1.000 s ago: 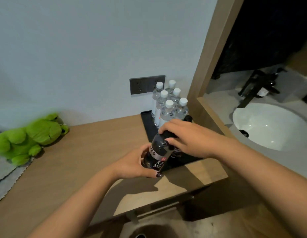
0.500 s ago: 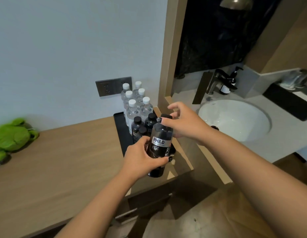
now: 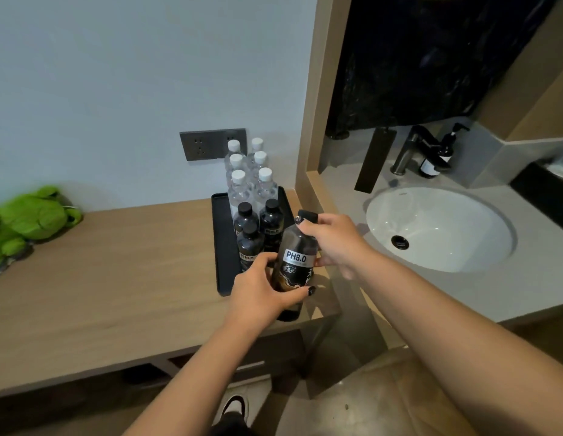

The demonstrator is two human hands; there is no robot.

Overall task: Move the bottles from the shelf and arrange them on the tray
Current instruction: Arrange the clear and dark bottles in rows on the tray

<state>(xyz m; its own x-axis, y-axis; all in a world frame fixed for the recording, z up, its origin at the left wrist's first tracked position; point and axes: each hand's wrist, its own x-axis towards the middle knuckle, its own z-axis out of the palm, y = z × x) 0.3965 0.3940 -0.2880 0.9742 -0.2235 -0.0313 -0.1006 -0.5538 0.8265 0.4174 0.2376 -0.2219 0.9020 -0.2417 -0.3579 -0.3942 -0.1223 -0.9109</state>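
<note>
A black tray (image 3: 222,247) lies on the wooden counter by the right end. Several clear bottles with white caps (image 3: 239,187) stand in two rows at its back, and three black bottles (image 3: 249,242) stand in front of them. I hold a fourth black bottle labelled PH8.0 (image 3: 294,265) over the tray's front right corner, tilted slightly. My left hand (image 3: 261,291) grips its lower body. My right hand (image 3: 333,242) pinches its neck just below the black cap.
A green plush toy (image 3: 28,220) sits at the counter's far left against the wall. A wall socket (image 3: 211,143) is behind the bottles. Right of a wooden partition (image 3: 318,127) is a white sink (image 3: 437,228) with a tap and a soap dispenser (image 3: 437,155).
The view has swung right and pulled back. The black bottle has risen more upright in both hands, and three black bottles behind it have come into sight on the tray.
</note>
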